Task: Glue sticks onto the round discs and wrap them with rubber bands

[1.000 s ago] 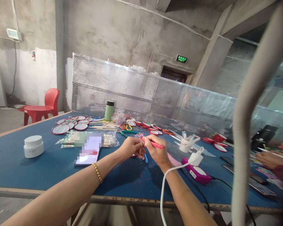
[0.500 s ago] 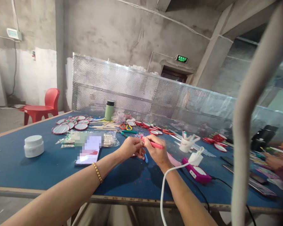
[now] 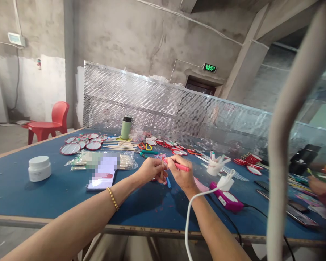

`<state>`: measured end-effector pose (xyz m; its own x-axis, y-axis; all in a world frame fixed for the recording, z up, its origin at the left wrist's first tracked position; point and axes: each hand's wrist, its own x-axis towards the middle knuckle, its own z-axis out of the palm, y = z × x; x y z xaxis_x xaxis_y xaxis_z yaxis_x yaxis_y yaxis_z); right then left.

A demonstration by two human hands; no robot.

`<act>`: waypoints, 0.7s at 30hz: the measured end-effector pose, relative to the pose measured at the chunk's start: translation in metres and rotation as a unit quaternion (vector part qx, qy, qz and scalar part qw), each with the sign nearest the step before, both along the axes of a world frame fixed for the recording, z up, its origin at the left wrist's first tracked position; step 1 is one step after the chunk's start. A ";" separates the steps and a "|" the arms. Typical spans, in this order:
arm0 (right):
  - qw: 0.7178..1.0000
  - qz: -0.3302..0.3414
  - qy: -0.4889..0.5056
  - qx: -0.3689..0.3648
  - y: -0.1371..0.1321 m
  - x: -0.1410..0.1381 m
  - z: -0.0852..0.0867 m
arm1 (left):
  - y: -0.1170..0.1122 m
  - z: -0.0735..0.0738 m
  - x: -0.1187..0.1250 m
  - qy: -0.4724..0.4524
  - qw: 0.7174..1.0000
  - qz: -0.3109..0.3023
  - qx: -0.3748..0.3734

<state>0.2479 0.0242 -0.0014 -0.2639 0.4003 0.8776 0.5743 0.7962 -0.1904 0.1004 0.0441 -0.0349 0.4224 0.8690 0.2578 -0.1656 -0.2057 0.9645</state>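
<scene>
My right hand (image 3: 182,174) grips a pink pen-shaped tool (image 3: 182,167) like a pen, its tip end pointing left toward my other hand. My left hand (image 3: 151,170) is closed, fingertips pinched around something small that the fingers mostly hide; a narrow tan strip shows there. The two hands nearly meet over the blue table. Just below the fingers lies a blue pen-like piece (image 3: 168,182), partly hidden. Behind them are green-handled pliers (image 3: 149,152) and small pink bits (image 3: 161,156).
A phone (image 3: 104,175) and bagged sticks (image 3: 128,161) lie left, near a white jar (image 3: 40,169). Red-rimmed discs (image 3: 70,148) and a green bottle (image 3: 126,127) stand behind. Right are a white cup (image 3: 214,167), a purple device (image 3: 226,198), a white cable (image 3: 189,214) and a co-worker's hand (image 3: 316,185).
My right hand and the pink tool have shifted slightly to the right. My left hand stays nearly in place. The co-worker's hand at the far right has moved a little to the right.
</scene>
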 end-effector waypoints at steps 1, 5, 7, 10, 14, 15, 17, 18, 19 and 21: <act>1.000 0.000 -0.001 -0.001 0.000 0.000 0.000 | 0.000 0.000 0.000 -0.001 1.000 0.000 0.001; 1.000 0.003 -0.008 -0.009 0.000 0.000 0.000 | 0.001 -0.001 0.000 -0.004 1.000 -0.003 0.008; 1.000 0.003 -0.010 -0.013 0.000 0.000 0.000 | 0.002 -0.002 0.000 -0.005 1.000 -0.004 0.011; 1.000 0.002 -0.008 -0.015 -0.001 0.000 0.000 | 0.003 -0.003 0.001 -0.007 1.000 -0.002 0.012; 1.000 -0.001 -0.008 -0.012 0.001 0.000 0.000 | 0.003 -0.004 0.001 -0.010 1.000 -0.001 0.008; 1.000 -0.001 -0.008 -0.011 0.001 0.001 0.000 | 0.003 -0.004 0.001 -0.010 1.000 0.000 0.006; 1.000 -0.004 -0.005 -0.008 0.001 0.001 0.000 | 0.003 -0.003 0.001 -0.010 1.000 0.000 0.002; 1.000 -0.007 -0.001 -0.007 0.001 0.002 0.000 | 0.003 -0.003 0.001 -0.010 1.000 0.001 0.000; 1.000 -0.011 0.002 -0.007 0.001 0.002 0.001 | 0.002 -0.002 0.001 -0.010 1.000 0.002 -0.001; 1.000 -0.015 0.007 -0.011 0.001 0.003 0.001 | 0.001 -0.001 0.000 -0.009 1.000 0.002 -0.004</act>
